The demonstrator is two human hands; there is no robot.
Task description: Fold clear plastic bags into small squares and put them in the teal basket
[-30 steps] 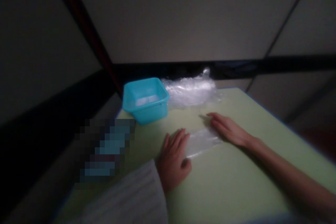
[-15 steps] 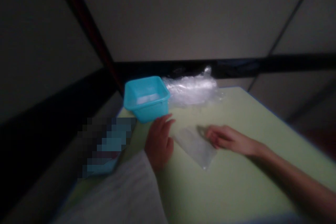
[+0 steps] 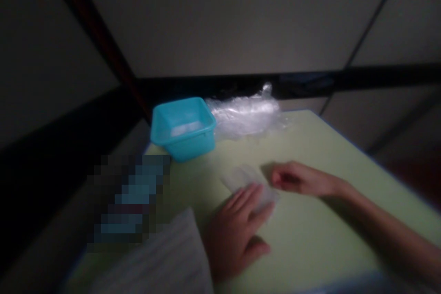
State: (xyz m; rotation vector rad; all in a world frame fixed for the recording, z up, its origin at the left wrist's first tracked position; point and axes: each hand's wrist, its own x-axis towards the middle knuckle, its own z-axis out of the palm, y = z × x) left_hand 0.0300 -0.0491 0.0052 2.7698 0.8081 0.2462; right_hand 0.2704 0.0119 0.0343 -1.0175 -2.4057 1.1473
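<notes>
A small clear plastic bag lies flat on the yellow-green tabletop. My left hand, in a light striped sleeve, rests palm down over the near part of the bag with its fingers stretched out and the thumb apart. Just beyond the bag's right edge is my right hand, bare-armed, its fingers curled closed. Whatever those fingers may hold is hidden by the curl and the blur.
A turquoise plastic basin with something whitish inside stands at the table's back left corner. Beside it lies a crumpled heap of clear plastic. A pixelated bluish patch is by the left edge. Dark panelled walls rise behind.
My left hand has come from beside the basin, nearer and to the right, onto the plastic bag. My right hand stays nearly in place, its fingers curled tighter. The view has shifted slightly.
</notes>
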